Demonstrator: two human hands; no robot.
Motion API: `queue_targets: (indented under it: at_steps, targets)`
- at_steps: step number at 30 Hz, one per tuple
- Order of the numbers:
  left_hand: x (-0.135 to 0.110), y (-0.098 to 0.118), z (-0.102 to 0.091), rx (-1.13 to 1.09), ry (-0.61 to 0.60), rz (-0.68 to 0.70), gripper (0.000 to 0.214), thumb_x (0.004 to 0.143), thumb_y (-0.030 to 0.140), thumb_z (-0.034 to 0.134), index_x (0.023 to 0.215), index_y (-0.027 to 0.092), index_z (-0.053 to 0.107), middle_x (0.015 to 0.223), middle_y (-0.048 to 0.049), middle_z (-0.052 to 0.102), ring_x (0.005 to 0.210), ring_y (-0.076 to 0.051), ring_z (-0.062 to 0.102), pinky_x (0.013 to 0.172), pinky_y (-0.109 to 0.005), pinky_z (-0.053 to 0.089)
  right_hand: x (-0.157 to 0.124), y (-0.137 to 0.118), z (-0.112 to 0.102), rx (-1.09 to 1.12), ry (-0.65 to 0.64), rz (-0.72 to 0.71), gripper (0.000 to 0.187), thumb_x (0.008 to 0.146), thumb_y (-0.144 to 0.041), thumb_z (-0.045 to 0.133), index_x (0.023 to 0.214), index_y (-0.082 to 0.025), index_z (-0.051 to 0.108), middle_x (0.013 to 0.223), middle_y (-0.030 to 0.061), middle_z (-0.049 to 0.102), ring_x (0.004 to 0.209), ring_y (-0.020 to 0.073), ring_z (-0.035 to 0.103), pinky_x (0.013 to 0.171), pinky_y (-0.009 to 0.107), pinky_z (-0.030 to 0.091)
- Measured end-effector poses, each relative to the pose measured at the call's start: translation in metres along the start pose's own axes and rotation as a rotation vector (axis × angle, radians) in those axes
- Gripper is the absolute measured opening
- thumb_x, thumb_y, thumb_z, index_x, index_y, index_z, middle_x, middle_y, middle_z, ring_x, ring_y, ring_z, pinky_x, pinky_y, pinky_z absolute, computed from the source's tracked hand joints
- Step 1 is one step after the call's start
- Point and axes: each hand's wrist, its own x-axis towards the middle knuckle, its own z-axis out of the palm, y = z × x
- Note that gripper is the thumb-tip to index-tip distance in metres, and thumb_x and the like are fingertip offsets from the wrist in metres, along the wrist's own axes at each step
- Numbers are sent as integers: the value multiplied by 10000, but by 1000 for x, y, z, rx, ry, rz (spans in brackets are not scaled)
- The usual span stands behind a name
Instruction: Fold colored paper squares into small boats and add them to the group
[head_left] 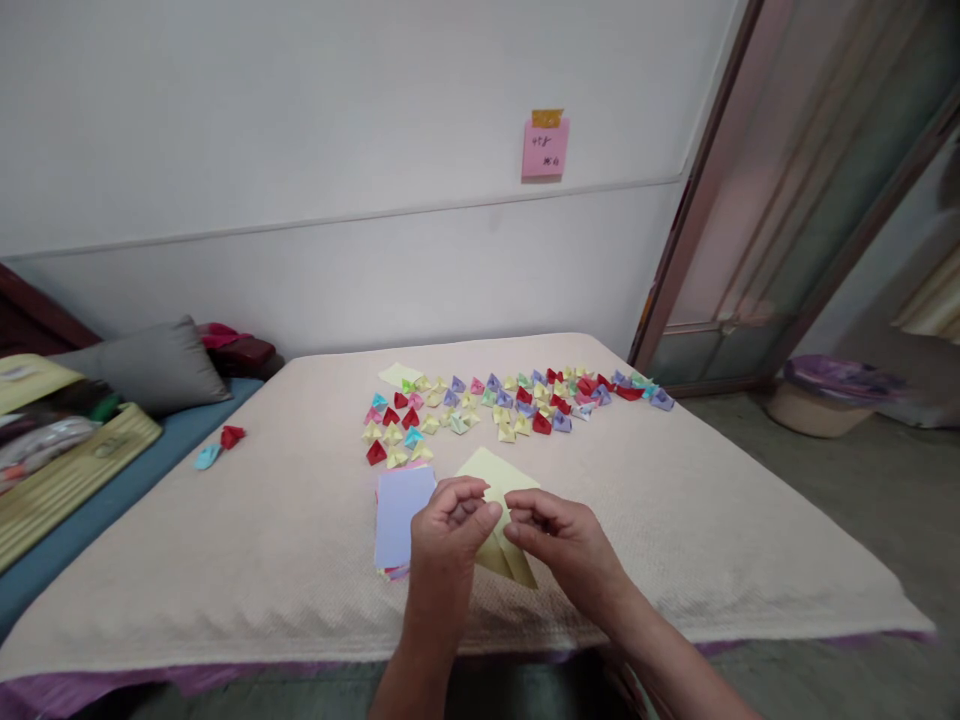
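A pale yellow paper sheet (501, 478) is held just above the table, partly folded. My left hand (448, 532) pinches its near edge with curled fingers. My right hand (566, 545) grips the same sheet from the right, fingers closed on it. Directly left of my hands lies a stack of coloured paper squares (401, 515) with a lavender sheet on top. Beyond them, several small folded paper pieces (510, 400) in red, yellow, purple, green and pink are spread in rows across the table.
The table wears a beige textured cloth (262, 540). A red piece (232, 435) and a light blue piece (207, 456) lie apart at the left edge. A grey pillow (161, 365) and a yellow mat (67, 475) sit left. A pink note (545, 146) hangs on the wall.
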Motion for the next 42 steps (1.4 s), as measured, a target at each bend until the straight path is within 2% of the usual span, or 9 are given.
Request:
queue_targets:
  at_steps: [4, 8, 17, 22, 27, 33, 36, 39, 42]
  targets:
    - [-3, 7, -1, -91, -119, -143, 225, 572, 267, 741, 729, 140, 642, 732, -13, 601, 582, -104, 512, 570, -238, 403, -1, -4, -4, 12, -133, 10, 128, 733, -248, 654, 830, -185, 708, 696, -11, 620, 664, 137, 535, 649, 256, 409]
    - [-5, 10, 0, -149, -109, -203, 219, 566, 283, 736, 630, 145, 578, 705, 3, 580, 562, -102, 504, 548, -234, 384, 0, -3, -6, 11, -142, 46, 130, 715, -264, 675, 798, -168, 702, 623, -30, 570, 591, 112, 482, 580, 235, 372]
    - [-3, -6, 0, 123, 84, 38, 229, 651, 336, 671, 564, 158, 556, 582, 35, 501, 529, -86, 415, 525, -219, 322, 0, -2, 3, -21, 11, 51, 165, 668, -245, 662, 816, -173, 679, 593, -46, 522, 562, 102, 451, 548, 227, 364]
    - [0, -12, -2, 219, 86, 93, 182, 695, 303, 643, 611, 163, 562, 573, 46, 459, 552, -91, 385, 542, -218, 308, 0, -6, 6, 14, 10, 104, 178, 636, -249, 677, 789, -160, 661, 559, -55, 503, 527, 95, 430, 525, 225, 340]
    - [2, -15, -3, 330, 55, 150, 201, 718, 288, 630, 595, 160, 537, 586, 46, 446, 583, -94, 380, 567, -214, 310, 2, 0, 9, 41, 40, 115, 120, 646, -252, 674, 637, -153, 607, 509, -68, 432, 493, 78, 358, 489, 216, 282]
    - [2, -15, -2, 105, -41, -62, 198, 716, 320, 636, 655, 161, 535, 539, 63, 412, 502, -73, 346, 501, -206, 265, 3, 1, 2, 51, 2, 154, 124, 668, -249, 675, 640, -150, 606, 511, -68, 410, 487, 72, 327, 480, 215, 237]
    - [-1, -10, 1, -32, -115, -180, 176, 702, 306, 642, 755, 151, 580, 578, 46, 476, 501, -77, 390, 507, -210, 289, 2, 2, -2, 70, -43, 177, 125, 690, -257, 668, 672, -149, 609, 521, -69, 400, 487, 70, 310, 483, 217, 221]
    - [-2, -8, 1, -7, -141, -192, 191, 696, 310, 645, 716, 126, 598, 569, 33, 476, 509, -83, 398, 505, -217, 294, 2, 3, -3, 82, -72, 205, 128, 686, -254, 677, 678, -144, 613, 537, -62, 413, 505, 73, 324, 497, 220, 232]
    - [-1, -10, -2, 93, -82, -118, 221, 698, 317, 645, 609, 135, 556, 507, 57, 390, 489, -71, 333, 484, -212, 257, 2, 4, -2, 98, -86, 231, 129, 682, -254, 681, 690, -143, 618, 543, -59, 424, 508, 74, 332, 503, 223, 233]
